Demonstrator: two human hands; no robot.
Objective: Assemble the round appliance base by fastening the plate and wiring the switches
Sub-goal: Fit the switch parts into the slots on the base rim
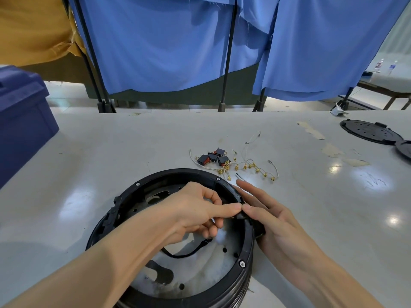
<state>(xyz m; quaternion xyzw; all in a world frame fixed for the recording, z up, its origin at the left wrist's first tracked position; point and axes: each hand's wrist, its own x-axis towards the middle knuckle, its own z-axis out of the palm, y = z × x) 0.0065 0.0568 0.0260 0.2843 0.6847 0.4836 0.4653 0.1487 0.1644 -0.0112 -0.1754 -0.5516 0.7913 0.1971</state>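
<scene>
Closest in, the round base sits on the pale table with its open side up. The metal plate lies inside it, and a screw is already in the rim. At far left stands a blue crate, well apart from the work.

The left hand reaches across the opening. Its fingers are curled and its thumb is stretched to the right rim, pinching a small black part from the inner side. This is probably a switch going into its slot, though the part is mostly hidden. A black cable loops over the plate below that hand.

The right hand lies against the outside of the rim with its fingers straight and relaxed, gripping nothing. Its thumb presses the same part, so the two thumbs meet — likely bracing the wall so the piece can seat without the base sliding.

Beyond the base, spare switches lie in a cluster. Just to their right are short wires with brass terminals — kept within reach for the wiring not yet done. Two black lids sit at far right.
</scene>
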